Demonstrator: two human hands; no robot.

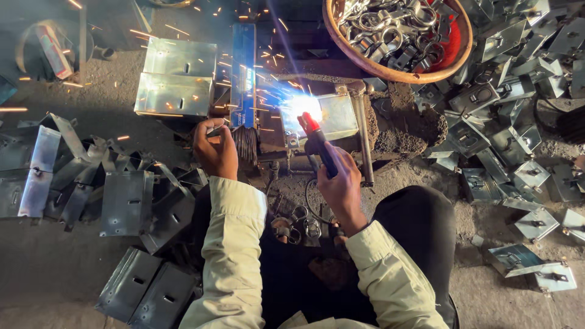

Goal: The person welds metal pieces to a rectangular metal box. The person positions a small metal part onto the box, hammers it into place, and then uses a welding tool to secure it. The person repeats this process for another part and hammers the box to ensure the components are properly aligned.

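Here, a red-tipped electrode holder (317, 143) is gripped in the right hand (341, 183), its tip held at a bright arc on a small metal box (332, 116) set on the floor. The left hand (214, 149) is clenched, probably on a thin rod beside the blue welding shield (243, 73). Folded metal plates (128, 201) are piled left; a basket of rings (396, 36) sits above.

You see cream sleeves (234, 244), a red-tipped black welding holder (318, 145), a blue plate (243, 73), silvery brackets (125, 201) and an orange-rimmed basket (365, 61) at upper right.
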